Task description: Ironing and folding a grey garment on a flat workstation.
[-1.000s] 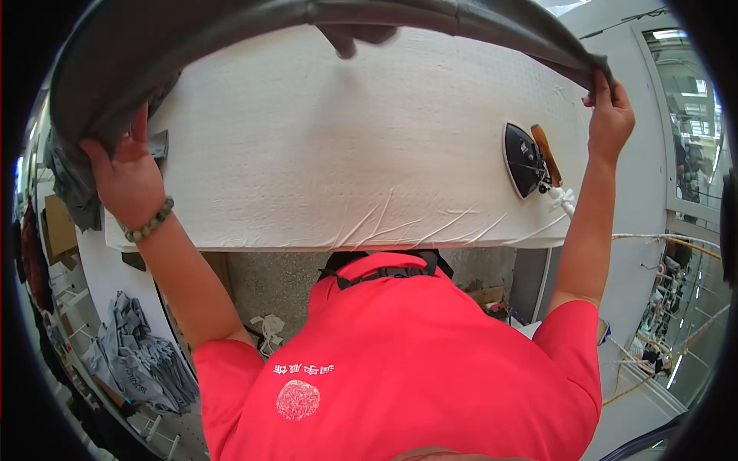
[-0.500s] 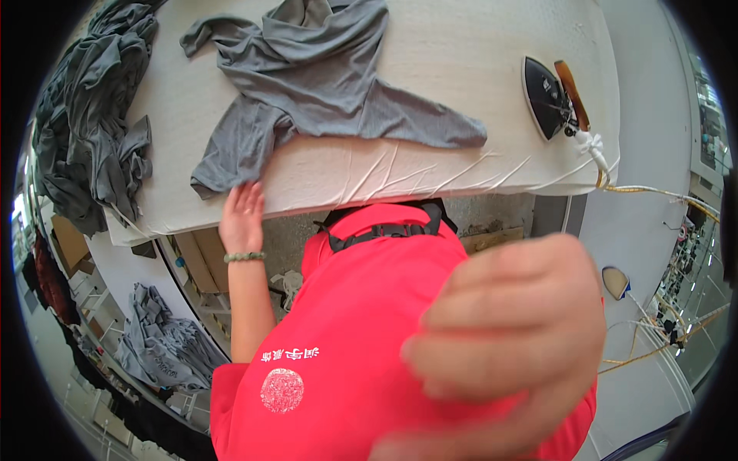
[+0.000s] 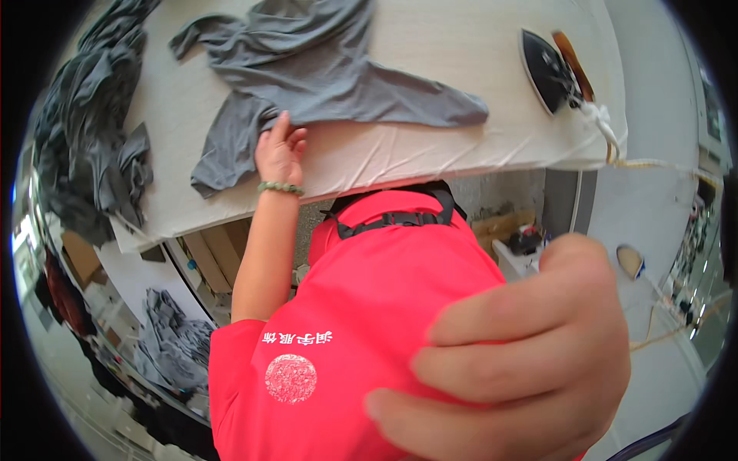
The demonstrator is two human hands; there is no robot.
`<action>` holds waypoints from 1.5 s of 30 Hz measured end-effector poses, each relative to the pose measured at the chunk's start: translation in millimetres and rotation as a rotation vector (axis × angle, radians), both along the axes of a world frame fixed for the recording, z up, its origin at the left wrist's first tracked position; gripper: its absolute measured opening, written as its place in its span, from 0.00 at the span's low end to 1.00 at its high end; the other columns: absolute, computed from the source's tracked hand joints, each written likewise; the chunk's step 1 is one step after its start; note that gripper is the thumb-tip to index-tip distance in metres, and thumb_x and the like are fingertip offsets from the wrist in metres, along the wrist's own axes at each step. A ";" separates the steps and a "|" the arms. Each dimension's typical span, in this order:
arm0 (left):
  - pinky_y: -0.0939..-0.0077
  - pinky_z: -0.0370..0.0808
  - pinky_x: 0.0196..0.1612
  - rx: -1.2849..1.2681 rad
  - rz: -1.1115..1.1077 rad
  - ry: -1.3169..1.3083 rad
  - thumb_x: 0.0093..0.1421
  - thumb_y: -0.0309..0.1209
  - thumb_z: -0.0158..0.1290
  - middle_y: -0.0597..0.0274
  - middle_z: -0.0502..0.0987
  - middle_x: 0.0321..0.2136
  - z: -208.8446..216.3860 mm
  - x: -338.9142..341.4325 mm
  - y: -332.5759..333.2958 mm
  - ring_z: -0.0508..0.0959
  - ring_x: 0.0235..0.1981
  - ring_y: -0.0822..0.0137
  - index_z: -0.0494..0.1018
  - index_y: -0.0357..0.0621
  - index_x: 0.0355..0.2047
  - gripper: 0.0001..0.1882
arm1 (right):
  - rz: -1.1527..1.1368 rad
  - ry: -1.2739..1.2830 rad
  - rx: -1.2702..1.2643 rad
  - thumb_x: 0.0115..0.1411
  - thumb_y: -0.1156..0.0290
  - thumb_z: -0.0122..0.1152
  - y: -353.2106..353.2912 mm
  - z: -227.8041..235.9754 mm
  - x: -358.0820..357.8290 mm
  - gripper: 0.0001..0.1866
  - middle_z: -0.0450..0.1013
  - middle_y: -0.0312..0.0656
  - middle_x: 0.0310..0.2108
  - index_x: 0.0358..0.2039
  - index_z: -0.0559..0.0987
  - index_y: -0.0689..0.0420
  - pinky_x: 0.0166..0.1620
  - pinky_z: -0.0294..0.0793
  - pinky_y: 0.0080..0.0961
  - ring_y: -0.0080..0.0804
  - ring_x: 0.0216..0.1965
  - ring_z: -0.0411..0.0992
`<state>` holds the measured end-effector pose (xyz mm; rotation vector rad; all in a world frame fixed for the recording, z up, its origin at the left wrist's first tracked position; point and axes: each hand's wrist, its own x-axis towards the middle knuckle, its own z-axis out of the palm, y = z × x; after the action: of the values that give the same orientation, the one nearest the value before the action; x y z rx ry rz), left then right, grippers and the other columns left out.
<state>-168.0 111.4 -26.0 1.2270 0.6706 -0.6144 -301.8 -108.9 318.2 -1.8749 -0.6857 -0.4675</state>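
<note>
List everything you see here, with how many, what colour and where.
Ironing table: one, white-covered, top centre
Garment: one, grey, spread on the table
Iron: one, black with brown handle, table's right
Crumpled cloth heap: uncountable, dark grey, table's left
Cloth pile: uncountable, lighter grey, lower left
Pointed object: one, beige, right, unclear
Buckled strap: one, black, at the waist
Shirt: one, red, worn
Bracelet: one, green, left wrist
Hands: two; left at the garment's near edge, right raised before the shirt
</note>
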 end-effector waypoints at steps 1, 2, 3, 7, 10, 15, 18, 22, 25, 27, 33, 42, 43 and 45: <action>0.77 0.77 0.25 0.011 0.011 -0.041 0.64 0.36 0.68 0.65 0.81 0.31 2.8 2.0 5.6 0.83 0.26 0.68 0.73 0.49 0.35 0.13 | -0.018 -0.002 -0.005 0.52 0.68 0.71 -1.4 0.0 3.7 0.09 0.80 0.35 0.32 0.35 0.87 0.52 0.27 0.75 0.24 0.27 0.25 0.73; 0.77 0.77 0.25 0.021 0.023 -0.082 0.64 0.34 0.68 0.66 0.81 0.30 4.2 2.8 7.6 0.83 0.25 0.68 0.72 0.48 0.34 0.13 | -0.035 -0.004 -0.010 0.52 0.68 0.71 -1.4 0.2 3.3 0.09 0.80 0.35 0.32 0.36 0.87 0.52 0.27 0.75 0.23 0.27 0.25 0.73; 0.77 0.77 0.25 0.016 0.008 -0.074 0.64 0.34 0.68 0.66 0.81 0.30 3.4 1.6 5.5 0.83 0.25 0.68 0.72 0.48 0.34 0.13 | -0.051 -0.005 -0.015 0.51 0.68 0.72 -1.1 -1.5 4.4 0.10 0.80 0.35 0.32 0.36 0.87 0.51 0.27 0.74 0.23 0.27 0.25 0.73; 0.77 0.78 0.26 0.036 0.006 -0.103 0.63 0.33 0.68 0.64 0.81 0.32 8.9 3.0 8.1 0.85 0.29 0.67 0.72 0.46 0.36 0.13 | -0.044 0.034 0.040 0.57 0.67 0.67 -12.4 -6.7 -18.5 0.08 0.80 0.37 0.32 0.36 0.86 0.54 0.30 0.77 0.25 0.30 0.27 0.75; 0.76 0.82 0.31 0.057 -0.050 -0.109 0.64 0.31 0.67 0.62 0.82 0.33 12.6 4.7 -1.5 0.86 0.32 0.64 0.72 0.43 0.37 0.13 | -0.328 0.245 0.266 0.68 0.69 0.58 -45.8 -32.6 -48.4 0.08 0.81 0.41 0.36 0.41 0.82 0.59 0.37 0.80 0.27 0.32 0.32 0.79; 0.67 0.87 0.39 0.046 -0.059 -0.128 0.65 0.27 0.64 0.59 0.83 0.37 10.0 1.9 5.5 0.87 0.38 0.57 0.70 0.42 0.36 0.11 | -1.028 0.930 -0.162 0.66 0.61 0.70 -153.9 -245.7 -66.0 0.17 0.82 0.39 0.38 0.45 0.84 0.62 0.47 0.78 0.24 0.27 0.41 0.80; 0.65 0.88 0.41 0.051 -0.071 -0.128 0.66 0.25 0.63 0.58 0.82 0.37 12.0 -0.8 7.0 0.87 0.39 0.57 0.70 0.42 0.37 0.10 | -0.931 1.132 -0.090 0.64 0.61 0.72 -153.4 -294.6 -73.6 0.17 0.82 0.39 0.39 0.45 0.85 0.62 0.46 0.77 0.24 0.26 0.39 0.79; 0.65 0.88 0.40 0.067 -0.069 -0.135 0.66 0.25 0.62 0.57 0.82 0.37 15.2 2.7 4.8 0.87 0.38 0.57 0.69 0.42 0.37 0.10 | -0.857 1.085 -0.256 0.64 0.63 0.72 -151.9 -309.8 -65.8 0.16 0.81 0.37 0.35 0.44 0.85 0.63 0.43 0.76 0.24 0.24 0.36 0.76; 0.67 0.88 0.39 0.042 -0.070 -0.176 0.67 0.25 0.62 0.57 0.82 0.37 19.6 12.9 3.9 0.87 0.37 0.57 0.69 0.42 0.38 0.10 | -0.655 1.146 0.068 0.64 0.65 0.71 -165.7 -320.1 -59.6 0.18 0.78 0.33 0.35 0.48 0.83 0.65 0.39 0.75 0.25 0.21 0.34 0.74; 0.67 0.87 0.39 0.038 -0.062 -0.189 0.67 0.25 0.62 0.57 0.82 0.37 22.2 16.3 10.5 0.87 0.37 0.57 0.69 0.42 0.38 0.10 | -0.629 1.126 0.034 0.64 0.66 0.70 -182.0 -278.8 -42.9 0.19 0.79 0.33 0.36 0.51 0.82 0.66 0.39 0.74 0.25 0.20 0.34 0.73; 0.73 0.84 0.34 0.313 -0.227 -0.157 0.68 0.29 0.61 0.56 0.82 0.35 17.7 -7.7 10.3 0.87 0.34 0.60 0.70 0.39 0.37 0.10 | -0.559 1.051 0.161 0.65 0.68 0.68 -223.4 -251.8 -54.0 0.25 0.79 0.34 0.41 0.59 0.77 0.66 0.41 0.75 0.21 0.17 0.38 0.74; 0.71 0.79 0.34 0.822 -0.986 -0.834 0.67 0.31 0.61 0.56 0.83 0.33 55.9 -9.7 -30.6 0.84 0.30 0.66 0.78 0.39 0.39 0.08 | -0.498 1.320 0.252 0.66 0.67 0.66 -201.4 -307.1 -69.7 0.19 0.79 0.33 0.39 0.54 0.80 0.60 0.40 0.77 0.23 0.20 0.38 0.74; 0.69 0.79 0.36 0.757 -1.012 -1.153 0.65 0.29 0.62 0.58 0.83 0.35 58.2 -3.5 -51.0 0.84 0.33 0.64 0.79 0.41 0.42 0.08 | -0.506 1.321 0.259 0.66 0.67 0.66 -200.7 -306.6 -73.5 0.19 0.79 0.33 0.39 0.54 0.80 0.60 0.40 0.77 0.23 0.20 0.38 0.74; 0.66 0.77 0.40 0.638 -1.109 -1.586 0.62 0.27 0.62 0.59 0.82 0.41 52.6 11.8 -96.7 0.82 0.41 0.59 0.79 0.44 0.48 0.14 | -0.500 1.298 0.324 0.66 0.67 0.66 -198.7 -296.5 -69.8 0.19 0.79 0.33 0.39 0.54 0.80 0.61 0.39 0.77 0.23 0.20 0.37 0.75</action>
<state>-156.2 14.8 26.7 2.1442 -1.3325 -0.0837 -371.6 -307.6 21.7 -1.5897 0.6881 0.3578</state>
